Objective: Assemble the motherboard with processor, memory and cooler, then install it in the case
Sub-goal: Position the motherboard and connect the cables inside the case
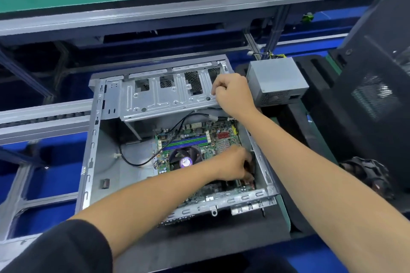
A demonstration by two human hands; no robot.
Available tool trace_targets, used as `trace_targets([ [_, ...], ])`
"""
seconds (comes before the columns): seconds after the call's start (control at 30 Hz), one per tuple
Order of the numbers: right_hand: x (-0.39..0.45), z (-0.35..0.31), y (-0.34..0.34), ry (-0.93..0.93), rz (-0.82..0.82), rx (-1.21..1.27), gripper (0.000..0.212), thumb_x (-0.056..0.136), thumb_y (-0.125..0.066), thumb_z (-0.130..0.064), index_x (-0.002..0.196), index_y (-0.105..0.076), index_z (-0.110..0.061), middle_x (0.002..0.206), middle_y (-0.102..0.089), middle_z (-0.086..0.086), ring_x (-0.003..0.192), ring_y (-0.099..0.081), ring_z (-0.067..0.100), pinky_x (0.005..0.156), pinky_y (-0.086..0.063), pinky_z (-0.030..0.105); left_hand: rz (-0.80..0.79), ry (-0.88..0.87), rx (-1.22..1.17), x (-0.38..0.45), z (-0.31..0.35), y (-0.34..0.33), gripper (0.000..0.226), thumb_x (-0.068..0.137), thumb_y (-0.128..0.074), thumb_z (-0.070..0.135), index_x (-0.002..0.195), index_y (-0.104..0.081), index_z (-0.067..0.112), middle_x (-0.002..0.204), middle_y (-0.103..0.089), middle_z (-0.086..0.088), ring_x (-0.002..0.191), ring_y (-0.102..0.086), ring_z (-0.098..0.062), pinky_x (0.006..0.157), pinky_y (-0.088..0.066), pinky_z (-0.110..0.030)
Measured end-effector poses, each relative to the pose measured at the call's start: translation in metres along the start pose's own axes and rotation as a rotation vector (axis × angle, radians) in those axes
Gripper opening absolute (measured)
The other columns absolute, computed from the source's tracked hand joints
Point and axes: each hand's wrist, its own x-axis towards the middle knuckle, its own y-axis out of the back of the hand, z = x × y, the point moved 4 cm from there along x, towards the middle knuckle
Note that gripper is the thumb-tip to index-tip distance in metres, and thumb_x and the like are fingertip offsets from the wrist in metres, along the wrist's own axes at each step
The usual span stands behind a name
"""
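Two hands in ribbed steel case

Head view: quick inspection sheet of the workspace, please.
Surface: black foam pad under the case, on a blue bench.
Job's things: motherboard lies inside the open case; cooler fan is on it.
Clutter: grey power supply outside, right of the case.
Grippers: left hand reaches down at the board's right edge, fingertips hidden; right hand grips the drive cage.
Cables: black cable loops across the case floor.
Surroundings: aluminium frame rails, black panel at right.
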Motion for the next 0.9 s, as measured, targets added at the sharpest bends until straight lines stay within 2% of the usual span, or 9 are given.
trace_targets([
  [0.1,0.000,0.001,0.000,-0.002,0.009,-0.006,0.030,0.074,-0.045,0.005,0.061,-0.064,-0.014,0.045,-0.048,-0.016,0.040,-0.042,-0.001,0.042,-0.030,0.015,0.052,0.039,-0.078,-0.001,-0.001,-0.004,0.035,0.071,-0.082,0.032,0.086,-0.071,0.003,0.081,-0.070,-0.009,0.070,-0.063,-0.021,0.065,-0.052,-0.035],
  [0.2,0.000,0.002,0.000,-0.003,0.015,-0.012,0.027,0.074,-0.044,0.004,0.063,-0.066,-0.009,0.048,-0.049,-0.016,0.043,-0.041,0.003,0.047,-0.034,0.021,0.078,0.063,-0.109,-0.001,-0.001,-0.011,0.037,0.069,-0.083,0.029,0.093,-0.071,0.003,0.089,-0.072,-0.010,0.083,-0.067,-0.023,0.077,-0.053,-0.038],
  [0.37,0.002,0.003,0.000,-0.006,0.010,-0.018,0.027,0.075,-0.044,0.002,0.065,-0.066,-0.009,0.053,-0.051,-0.012,0.048,-0.042,0.006,0.051,-0.040,0.026,0.057,0.047,-0.001,-0.004,-0.001,-0.022,0.035,0.074,-0.079,0.028,0.095,-0.068,0.001,0.091,-0.070,-0.012,0.085,-0.064,-0.026,0.076,-0.051,-0.038],
  [0.47,0.003,0.003,0.000,-0.004,0.001,-0.026,0.027,0.075,-0.043,0.003,0.067,-0.067,-0.007,0.055,-0.053,-0.009,0.049,-0.043,0.008,0.053,-0.043,0.030,0.067,-0.036,0.105,-0.010,0.003,-0.026,0.031,0.077,-0.075,0.023,0.077,-0.058,-0.003,0.082,-0.058,-0.011,0.076,-0.055,-0.027,0.070,-0.049,-0.041],
  [0.5,0.003,0.003,0.000,-0.003,0.001,-0.025,0.027,0.075,-0.043,0.003,0.067,-0.067,-0.006,0.054,-0.053,-0.009,0.049,-0.043,0.008,0.053,-0.042,0.030,0.074,-0.046,0.130,-0.012,0.003,-0.026,0.031,0.078,-0.075,0.023,0.077,-0.056,-0.002,0.084,-0.055,-0.011,0.078,-0.054,-0.028,0.071,-0.048,-0.041],
  [0.6,0.003,0.002,0.000,0.005,0.007,-0.010,0.027,0.074,-0.042,0.004,0.068,-0.067,-0.004,0.052,-0.051,-0.012,0.048,-0.040,0.003,0.051,-0.035,0.024,0.081,-0.045,0.187,-0.012,0.003,-0.029,0.042,0.080,-0.072,0.030,0.103,-0.063,-0.004,0.103,-0.056,-0.014,0.093,-0.055,-0.030,0.079,-0.048,-0.041],
  [0.8,0.002,0.003,0.000,0.003,0.004,-0.006,0.027,0.075,-0.043,0.004,0.068,-0.067,-0.005,0.053,-0.051,-0.014,0.048,-0.040,0.002,0.050,-0.033,0.022,0.116,-0.050,0.264,-0.011,0.000,-0.029,0.049,0.082,-0.068,0.036,0.117,-0.063,0.001,0.125,-0.050,-0.010,0.110,-0.051,-0.028,0.088,-0.047,-0.040],
  [0.9,0.002,0.003,-0.001,0.001,-0.001,-0.006,0.027,0.075,-0.043,0.004,0.068,-0.068,-0.005,0.053,-0.051,-0.014,0.048,-0.041,0.003,0.050,-0.033,0.022,0.139,-0.039,0.272,-0.011,0.001,-0.029,0.049,0.081,-0.069,0.036,0.115,-0.063,0.001,0.122,-0.051,-0.010,0.106,-0.052,-0.028,0.085,-0.048,-0.041],
])
